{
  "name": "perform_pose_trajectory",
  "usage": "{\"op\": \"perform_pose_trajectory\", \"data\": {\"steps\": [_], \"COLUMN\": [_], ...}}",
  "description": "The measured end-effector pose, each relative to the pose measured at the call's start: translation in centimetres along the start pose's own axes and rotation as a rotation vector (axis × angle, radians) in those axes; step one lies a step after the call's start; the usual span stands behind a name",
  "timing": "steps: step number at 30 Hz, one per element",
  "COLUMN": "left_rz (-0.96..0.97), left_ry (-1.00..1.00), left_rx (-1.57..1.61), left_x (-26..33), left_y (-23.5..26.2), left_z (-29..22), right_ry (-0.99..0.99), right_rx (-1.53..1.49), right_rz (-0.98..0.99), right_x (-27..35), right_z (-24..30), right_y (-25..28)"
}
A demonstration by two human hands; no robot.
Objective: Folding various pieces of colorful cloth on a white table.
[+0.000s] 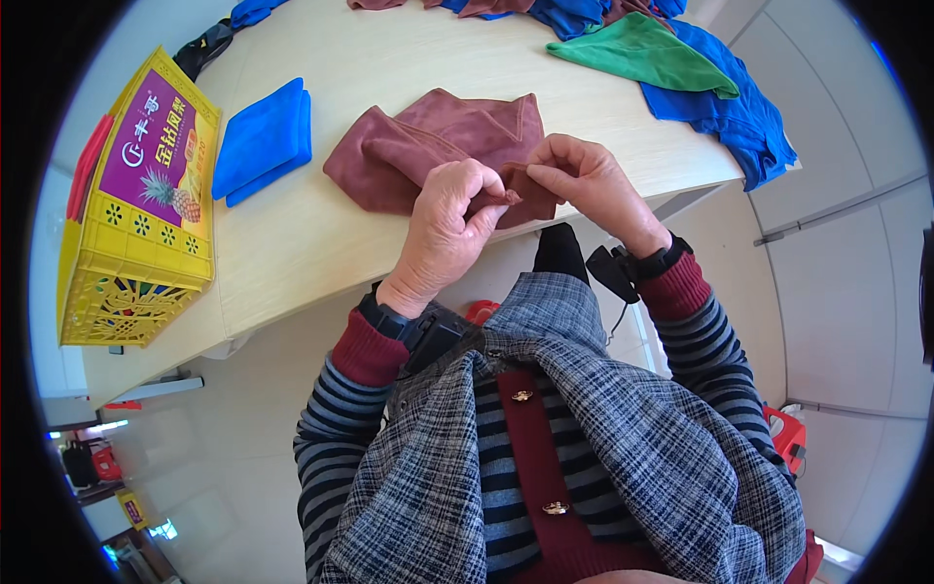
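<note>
left hand [449, 226]: fingers curled, pinching maroon cloth [428, 146] edge | right hand [584, 185]: fingertips closed on same edge | cloth: frame centre, near table [389, 58] front edge | folded blue cloth [263, 141]: left of it | yellow crate [136, 224]: far left

Maroon suede-like cloth [428, 151] lies on pale wooden table [389, 58]; folded blue cloth [263, 141] left of it; yellow plastic crate [136, 224] further left.

One camera sits on the person's head and looks straight down, close above the table [321, 243].
</note>
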State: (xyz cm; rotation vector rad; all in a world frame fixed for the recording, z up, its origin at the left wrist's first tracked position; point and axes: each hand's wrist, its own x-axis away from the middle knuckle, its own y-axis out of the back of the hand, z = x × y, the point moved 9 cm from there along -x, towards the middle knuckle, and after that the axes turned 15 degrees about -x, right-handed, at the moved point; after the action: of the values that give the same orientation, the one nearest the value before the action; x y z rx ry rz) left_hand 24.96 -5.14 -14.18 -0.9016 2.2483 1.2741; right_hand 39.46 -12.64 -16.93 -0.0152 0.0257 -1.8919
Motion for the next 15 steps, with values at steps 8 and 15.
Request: {"op": "perform_pose_trajectory", "data": {"steps": [8,15], "left_rz": [-0.045,0.001], "left_ry": [-0.027,0.010], "left_rx": [-0.149,-0.242], "left_x": [-0.2,0.5], "left_y": [0.2,0.1], "left_z": [-0.5,0.5], "right_ry": [0.039,-0.075], "right_rx": [0.121,-0.038], "right_rz": [0.123,0.212], "right_x": [-0.5,0.2], "right_z": [1.4,-0.1], "right_y": [-3.2,-3.2]}}
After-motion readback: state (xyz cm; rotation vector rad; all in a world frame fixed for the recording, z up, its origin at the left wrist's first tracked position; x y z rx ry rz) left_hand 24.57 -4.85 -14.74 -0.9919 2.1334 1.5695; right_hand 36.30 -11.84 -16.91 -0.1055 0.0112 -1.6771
